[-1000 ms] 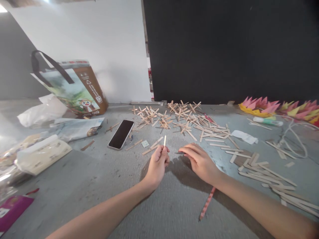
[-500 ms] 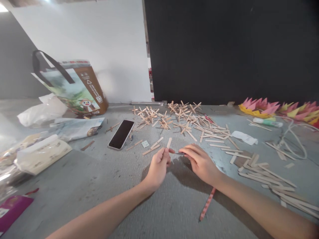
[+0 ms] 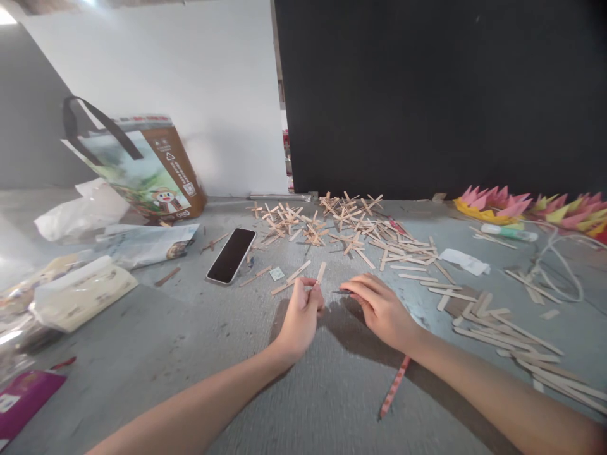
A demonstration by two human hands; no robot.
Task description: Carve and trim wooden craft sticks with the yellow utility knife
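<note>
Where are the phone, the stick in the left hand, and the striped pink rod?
phone (image 3: 231,255), head view, middle of its dark screen.
stick (image 3: 321,272), head view, free end above the left hand (image 3: 300,316).
striped pink rod (image 3: 392,390), head view, middle of its length.

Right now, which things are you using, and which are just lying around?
In use: short wooden stick pinched in the left hand; thin dark tool in the right hand; heap of crossed sticks; long loose sticks.
Lying about: phone; printed bag; paper flowers; pink striped stick; white cord.
</note>
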